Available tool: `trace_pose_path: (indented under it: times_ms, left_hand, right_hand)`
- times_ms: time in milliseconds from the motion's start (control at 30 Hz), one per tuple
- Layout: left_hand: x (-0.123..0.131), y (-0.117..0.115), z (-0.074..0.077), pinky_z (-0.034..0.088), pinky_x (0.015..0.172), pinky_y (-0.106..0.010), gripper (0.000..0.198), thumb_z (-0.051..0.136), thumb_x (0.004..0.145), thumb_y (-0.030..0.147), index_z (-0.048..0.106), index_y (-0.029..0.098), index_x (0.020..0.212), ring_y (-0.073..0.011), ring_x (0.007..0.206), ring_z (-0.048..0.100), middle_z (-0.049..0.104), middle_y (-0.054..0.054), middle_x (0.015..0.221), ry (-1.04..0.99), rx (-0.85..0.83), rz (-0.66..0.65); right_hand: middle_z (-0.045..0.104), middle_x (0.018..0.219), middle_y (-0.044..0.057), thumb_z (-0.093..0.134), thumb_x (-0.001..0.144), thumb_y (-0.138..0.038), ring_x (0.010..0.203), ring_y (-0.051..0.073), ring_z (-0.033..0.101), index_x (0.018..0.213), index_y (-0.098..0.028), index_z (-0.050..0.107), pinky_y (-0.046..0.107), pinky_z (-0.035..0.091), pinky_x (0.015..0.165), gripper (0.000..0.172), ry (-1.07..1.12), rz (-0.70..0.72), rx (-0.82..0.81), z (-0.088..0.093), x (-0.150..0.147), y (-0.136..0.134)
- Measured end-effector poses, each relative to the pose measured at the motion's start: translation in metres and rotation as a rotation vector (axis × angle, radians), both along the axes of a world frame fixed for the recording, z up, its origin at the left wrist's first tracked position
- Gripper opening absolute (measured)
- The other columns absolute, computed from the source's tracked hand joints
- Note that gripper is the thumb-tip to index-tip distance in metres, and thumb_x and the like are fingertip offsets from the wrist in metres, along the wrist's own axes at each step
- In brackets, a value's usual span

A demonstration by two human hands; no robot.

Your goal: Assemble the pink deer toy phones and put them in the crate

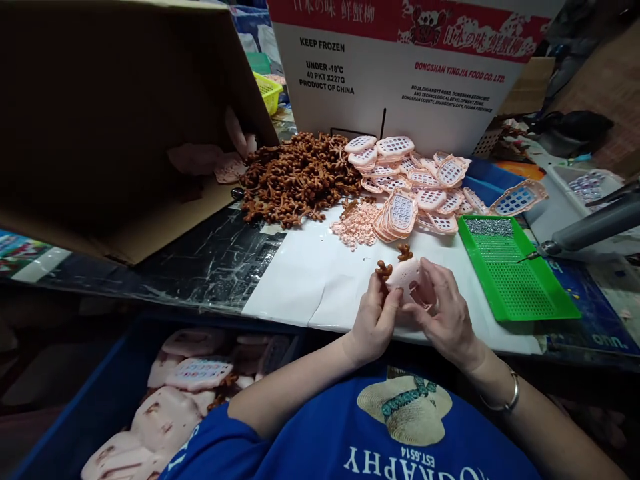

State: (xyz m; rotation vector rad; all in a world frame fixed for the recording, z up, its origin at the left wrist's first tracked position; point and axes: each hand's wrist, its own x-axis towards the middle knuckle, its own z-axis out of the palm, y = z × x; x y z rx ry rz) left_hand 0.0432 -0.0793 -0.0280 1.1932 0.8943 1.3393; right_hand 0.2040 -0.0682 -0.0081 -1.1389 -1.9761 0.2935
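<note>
Between my two hands, just above the white sheet's front edge, is a pale pink plastic shell [406,275] with two brown antler-shaped pieces [384,269] sticking up from its far side. My left hand [376,313] pinches its left side, thumb toward me. Fingers of my right hand [447,310] wrap its right side, with the thumb at the lower edge. A dark opening shows in the shell's near face. Beyond the hands lie a heap of small pink rings [354,225] and a stack of pink panels with button grids [400,212].
Brown antler pieces [305,173] form a large pile at the back. A green tray [527,280] with screws stands right, an electric screwdriver [590,223] reaching over it. An open carton [115,120] is at left; a blue bin [125,353] below holds pink shells.
</note>
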Motion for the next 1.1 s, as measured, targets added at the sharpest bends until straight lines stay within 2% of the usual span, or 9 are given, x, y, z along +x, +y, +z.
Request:
trace_pose_path:
  times_ms: [167,267,367,500,600,733,900,1033,1100]
  left_hand:
    - [-0.008,-0.006,-0.004,0.048,0.096,-0.036,0.032,0.051,0.099,0.032,0.052,0.022,0.13,-0.0242,0.107,0.064,0.067,-0.01,0.114,0.166,0.165,-0.091]
    - [-0.009,-0.007,0.0,0.047,0.101,-0.036,0.033,0.048,0.1,0.031,0.051,0.022,0.132,-0.0237,0.112,0.062,0.067,-0.009,0.115,0.156,0.145,-0.125]
    - [-0.008,-0.006,0.005,0.048,0.1,-0.035,0.032,0.047,0.101,0.031,0.053,0.022,0.131,-0.0221,0.109,0.064,0.068,-0.008,0.115,0.124,0.132,-0.135]
    - [-0.008,-0.005,0.006,0.05,0.095,-0.035,0.029,0.051,0.099,0.034,0.059,0.022,0.125,-0.0229,0.104,0.066,0.07,-0.009,0.114,0.117,0.15,-0.059]
    - [-0.01,-0.005,0.005,0.052,0.091,-0.035,0.03,0.053,0.098,0.037,0.061,0.022,0.122,-0.0228,0.098,0.067,0.072,-0.008,0.107,0.085,0.111,-0.059]
    - [-0.014,-0.005,0.006,0.053,0.086,-0.032,0.029,0.059,0.096,0.039,0.065,0.021,0.117,-0.0215,0.095,0.068,0.072,-0.007,0.107,0.038,0.064,-0.053]
    - [-0.014,-0.003,0.005,0.053,0.079,-0.027,0.03,0.067,0.09,0.041,0.066,0.018,0.108,-0.0177,0.086,0.065,0.07,-0.006,0.099,-0.014,-0.024,-0.072]
    - [-0.012,-0.002,0.005,0.051,0.075,-0.024,0.03,0.071,0.087,0.042,0.065,0.017,0.102,-0.0143,0.082,0.061,0.066,-0.003,0.093,-0.03,-0.063,-0.081]
    - [-0.011,-0.002,0.006,0.05,0.074,-0.022,0.03,0.073,0.085,0.042,0.064,0.017,0.098,-0.0128,0.081,0.059,0.063,-0.002,0.091,-0.061,-0.086,-0.064]
  right_hand:
    - [0.072,0.113,0.009,0.065,0.089,-0.05,0.091,0.02,0.07,0.12,-0.021,0.067,0.034,0.061,0.078,0.042,0.45,0.054,-0.626,0.02,0.008,0.008]
    - [0.076,0.104,0.006,0.073,0.083,-0.049,0.087,0.018,0.07,0.112,-0.022,0.07,0.03,0.061,0.073,0.039,0.574,0.09,-0.783,0.026,0.01,0.011]
    - [0.076,0.101,0.005,0.074,0.083,-0.047,0.088,0.018,0.07,0.112,-0.023,0.071,0.029,0.06,0.074,0.038,0.625,0.095,-0.797,0.028,0.008,0.011]
    - [0.075,0.104,0.006,0.077,0.079,-0.046,0.079,0.016,0.069,0.104,-0.022,0.073,0.028,0.059,0.067,0.036,0.634,0.067,-0.731,0.032,0.003,0.009]
    - [0.073,0.107,0.007,0.079,0.077,-0.044,0.081,0.016,0.069,0.099,-0.02,0.075,0.028,0.059,0.07,0.033,0.594,0.066,-0.652,0.036,0.0,0.009]
    - [0.074,0.095,0.005,0.077,0.079,-0.042,0.079,0.015,0.068,0.097,-0.019,0.074,0.029,0.057,0.072,0.03,0.51,0.112,-0.674,0.043,0.0,0.009]
    - [0.072,0.091,0.004,0.074,0.082,-0.038,0.085,0.016,0.067,0.094,-0.019,0.076,0.029,0.054,0.078,0.022,0.446,0.118,-0.558,0.043,0.005,0.013]
    - [0.074,0.098,0.005,0.071,0.085,-0.04,0.089,0.017,0.068,0.099,-0.019,0.075,0.03,0.054,0.08,0.025,0.41,0.171,-0.655,0.041,0.008,0.016]
    - [0.073,0.099,0.006,0.068,0.088,-0.039,0.09,0.018,0.068,0.103,-0.018,0.074,0.031,0.053,0.08,0.027,0.329,0.168,-0.619,0.042,0.009,0.017]
